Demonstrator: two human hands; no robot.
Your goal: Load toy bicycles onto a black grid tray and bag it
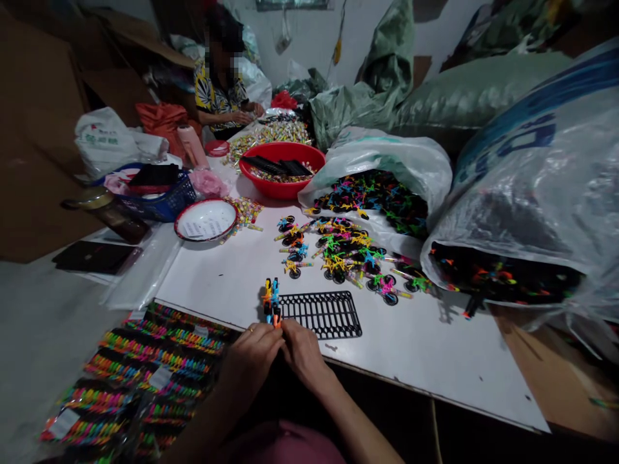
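Note:
A black plastic rack (333,314) with a row of slots lies on the white table near its front edge. A few small toy bicycles (271,293) in blue and orange stand upright at the rack's left end. My left hand (255,353), with a ring on one finger, is closed at the near toy bicycle. My right hand (304,353) is closed beside it and touches the same toy at the rack's near left corner. Both hands' fingertips meet around an orange toy bicycle (277,317), and my fingers partly hide it.
Loose toy bicycles with candy tubes (338,251) lie behind the rack. An open sack (382,154) spills more. A red basin (283,187) and an enamel dish (206,220) stand further back. Packed bicycles (145,361) lie at lower left. Another person (222,96) sits at the far end.

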